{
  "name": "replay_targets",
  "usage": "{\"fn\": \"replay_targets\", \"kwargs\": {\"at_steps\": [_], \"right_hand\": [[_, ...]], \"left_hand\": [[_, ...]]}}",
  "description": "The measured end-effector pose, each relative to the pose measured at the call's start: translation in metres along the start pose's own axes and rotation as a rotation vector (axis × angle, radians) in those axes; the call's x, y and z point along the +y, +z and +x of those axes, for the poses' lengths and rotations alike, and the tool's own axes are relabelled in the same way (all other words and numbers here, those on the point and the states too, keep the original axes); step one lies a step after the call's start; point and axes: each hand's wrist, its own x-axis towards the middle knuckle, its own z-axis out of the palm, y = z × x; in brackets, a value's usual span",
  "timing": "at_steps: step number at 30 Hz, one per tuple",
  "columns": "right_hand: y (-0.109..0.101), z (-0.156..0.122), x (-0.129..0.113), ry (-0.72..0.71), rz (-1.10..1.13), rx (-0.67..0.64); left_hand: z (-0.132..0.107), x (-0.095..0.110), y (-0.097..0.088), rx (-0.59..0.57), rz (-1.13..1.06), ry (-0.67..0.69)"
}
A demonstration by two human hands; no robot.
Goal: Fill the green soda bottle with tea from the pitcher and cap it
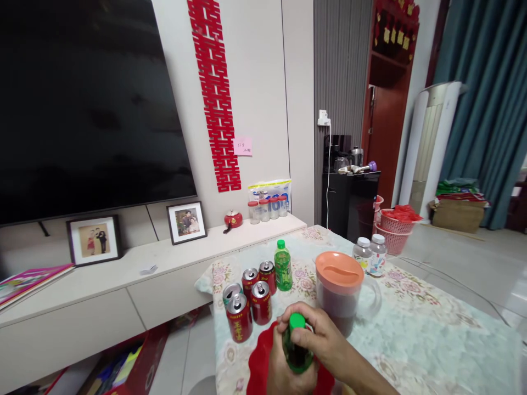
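Observation:
I hold a green bottle [297,351] with a green cap upright at the near edge of the table [432,340]. My left hand [284,373] wraps round its body from below. The fingers of my right hand [325,340] are closed round its neck and cap. Under the bottle lies a red cloth or mat [259,362]. Just behind stands a clear pitcher [341,296] with an orange lid and dark liquid. To the left are several red cans [251,302] and a second green bottle [282,266].
Two small white-capped bottles [370,253] stand at the table's far side. A white low cabinet [123,285] with picture frames, jars and a red teapot runs along the wall under a large dark TV [82,104]. Red baskets [395,222] sit on the floor beyond.

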Motion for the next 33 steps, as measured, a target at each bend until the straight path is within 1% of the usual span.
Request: {"fn": "replay_targets", "kwargs": {"at_steps": [6, 8, 10, 11, 13, 16, 17, 19, 22, 25, 29, 31, 33], "right_hand": [[0.019, -0.009, 0.006, -0.002, -0.119, 0.183], [0.022, -0.01, 0.009, -0.005, -0.142, 0.231], [0.019, -0.009, 0.009, 0.006, -0.078, 0.199], [0.015, -0.008, 0.009, 0.022, -0.029, 0.157], [0.005, -0.002, 0.008, 0.066, 0.052, 0.054], [-0.008, 0.008, 0.008, 0.112, 0.08, -0.064], [-0.009, 0.011, 0.008, 0.117, 0.082, -0.089], [-0.008, 0.013, 0.01, 0.104, 0.084, -0.102], [0.001, 0.007, 0.014, 0.057, 0.071, -0.042], [0.009, -0.004, 0.016, 0.025, 0.019, 0.044], [0.017, -0.011, 0.012, -0.008, -0.153, 0.2], [0.021, -0.011, 0.01, 0.003, -0.229, 0.259], [0.026, -0.012, 0.011, 0.026, -0.29, 0.316]], "left_hand": [[-0.007, 0.007, 0.006, 0.096, 0.049, -0.006], [-0.008, 0.008, 0.008, 0.114, 0.062, -0.013], [-0.009, 0.01, 0.007, 0.119, 0.064, -0.032], [-0.008, 0.011, 0.006, 0.114, 0.059, -0.036], [-0.006, 0.012, 0.002, 0.053, 0.044, -0.029], [-0.001, 0.01, -0.004, -0.062, 0.051, -0.009], [0.001, 0.009, -0.005, -0.072, 0.064, -0.005], [0.003, 0.007, -0.005, -0.031, 0.074, 0.015], [0.003, 0.008, 0.001, 0.044, 0.028, 0.049], [-0.002, 0.01, 0.006, 0.052, 0.021, 0.033], [-0.006, 0.014, 0.01, 0.077, 0.042, 0.034], [-0.007, 0.018, 0.014, 0.129, 0.119, 0.025], [-0.006, 0.023, 0.02, 0.207, 0.243, 0.008]]}}
